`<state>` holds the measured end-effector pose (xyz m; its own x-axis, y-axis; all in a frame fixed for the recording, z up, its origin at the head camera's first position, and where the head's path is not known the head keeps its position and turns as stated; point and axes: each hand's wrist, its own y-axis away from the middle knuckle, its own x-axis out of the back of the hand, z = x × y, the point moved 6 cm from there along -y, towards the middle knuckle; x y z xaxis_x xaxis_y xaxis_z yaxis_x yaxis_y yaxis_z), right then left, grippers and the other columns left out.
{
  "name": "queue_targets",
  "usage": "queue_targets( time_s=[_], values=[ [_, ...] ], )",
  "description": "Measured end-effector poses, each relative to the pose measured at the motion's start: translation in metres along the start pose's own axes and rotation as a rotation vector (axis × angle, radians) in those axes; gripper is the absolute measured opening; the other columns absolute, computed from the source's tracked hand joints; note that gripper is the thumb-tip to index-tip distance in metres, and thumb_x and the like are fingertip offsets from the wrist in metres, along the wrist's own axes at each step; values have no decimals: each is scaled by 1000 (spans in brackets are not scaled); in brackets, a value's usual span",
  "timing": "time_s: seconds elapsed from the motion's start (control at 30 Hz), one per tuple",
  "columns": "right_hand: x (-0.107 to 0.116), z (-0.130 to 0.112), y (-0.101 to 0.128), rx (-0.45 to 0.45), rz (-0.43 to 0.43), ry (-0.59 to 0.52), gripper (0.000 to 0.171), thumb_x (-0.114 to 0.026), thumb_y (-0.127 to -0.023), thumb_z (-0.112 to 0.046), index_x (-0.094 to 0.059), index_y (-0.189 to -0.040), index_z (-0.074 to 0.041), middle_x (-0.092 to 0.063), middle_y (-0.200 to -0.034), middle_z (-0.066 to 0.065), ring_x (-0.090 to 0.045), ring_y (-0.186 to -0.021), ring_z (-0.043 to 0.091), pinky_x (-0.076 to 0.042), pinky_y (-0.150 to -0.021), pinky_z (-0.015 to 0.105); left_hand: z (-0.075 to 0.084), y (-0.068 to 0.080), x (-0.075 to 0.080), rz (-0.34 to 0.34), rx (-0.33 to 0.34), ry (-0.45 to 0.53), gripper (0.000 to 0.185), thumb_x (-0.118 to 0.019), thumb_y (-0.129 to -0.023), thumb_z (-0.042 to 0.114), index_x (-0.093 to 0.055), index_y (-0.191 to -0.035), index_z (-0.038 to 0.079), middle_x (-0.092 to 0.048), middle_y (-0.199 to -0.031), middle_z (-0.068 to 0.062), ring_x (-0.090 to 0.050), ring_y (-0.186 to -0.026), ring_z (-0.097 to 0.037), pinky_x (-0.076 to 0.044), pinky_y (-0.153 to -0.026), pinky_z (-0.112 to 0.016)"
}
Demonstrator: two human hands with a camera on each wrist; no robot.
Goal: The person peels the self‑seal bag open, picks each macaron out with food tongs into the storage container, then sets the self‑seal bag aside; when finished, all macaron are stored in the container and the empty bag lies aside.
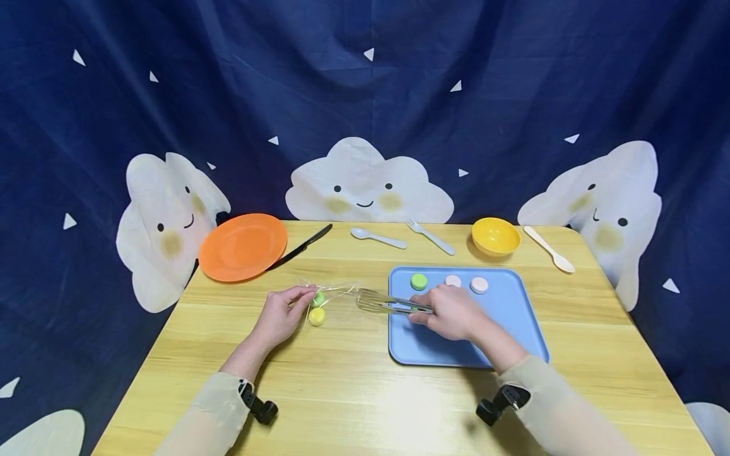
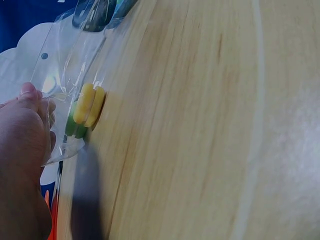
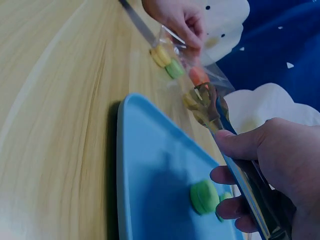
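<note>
Orange plate (image 1: 243,246), black knife (image 1: 300,247) beside; spoon (image 1: 377,237), fork (image 1: 430,237), yellow bowl (image 1: 495,236), cream spoon (image 1: 550,249).

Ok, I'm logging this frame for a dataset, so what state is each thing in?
Clear bag: lying flat, mouth facing tongs, pinched by left hand.
Yellow macaron: inside bag.
Tongs: gripped by right hand, tips at bag mouth.
Blue tray: holds three macarons.
Orange plate: empty.
Yellow bowl: upright.

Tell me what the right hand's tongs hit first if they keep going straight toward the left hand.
Probably the clear plastic bag: the metal tongs in the right hand point at its open mouth, with the green macaron and yellow macaron beyond. Depth is uncertain.
</note>
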<state>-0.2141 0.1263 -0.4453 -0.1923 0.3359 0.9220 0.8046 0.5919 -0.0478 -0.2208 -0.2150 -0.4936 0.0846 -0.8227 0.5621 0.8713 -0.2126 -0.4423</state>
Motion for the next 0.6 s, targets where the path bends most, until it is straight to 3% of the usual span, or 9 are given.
queue_targets(
  time_s=[0.23,0.37,0.6],
  values=[
    [-11,-19,-23,22,-23,-27,35,-76,-99,-37,-80,-125,-12,-79,-115,2,-75,-95,26,-60,-72,44,1,2,-3,13,-39,45,11,-74,-99,1,-80,-109,0,-77,-116,-13,-74,-111,-32,-57,-98,-28],
    [-19,-25,-32,32,-26,-23,36,-76,-99,-38,-80,-124,-12,-80,-112,3,-74,-91,23,-60,-72,46,2,3,-3,25,-62,57,12,-75,-98,-1,-80,-108,0,-77,-115,-13,-75,-109,-33,-57,-96,-26],
    [-28,-32,-42,30,-24,-22,42,-75,-99,-43,-79,-126,-12,-79,-113,7,-74,-89,23,-60,-69,45,7,2,4,114,-83,-55,12,-84,-92,6,-84,-104,5,-80,-109,-10,-76,-107,-34,-60,-98,-40]
  ],
)
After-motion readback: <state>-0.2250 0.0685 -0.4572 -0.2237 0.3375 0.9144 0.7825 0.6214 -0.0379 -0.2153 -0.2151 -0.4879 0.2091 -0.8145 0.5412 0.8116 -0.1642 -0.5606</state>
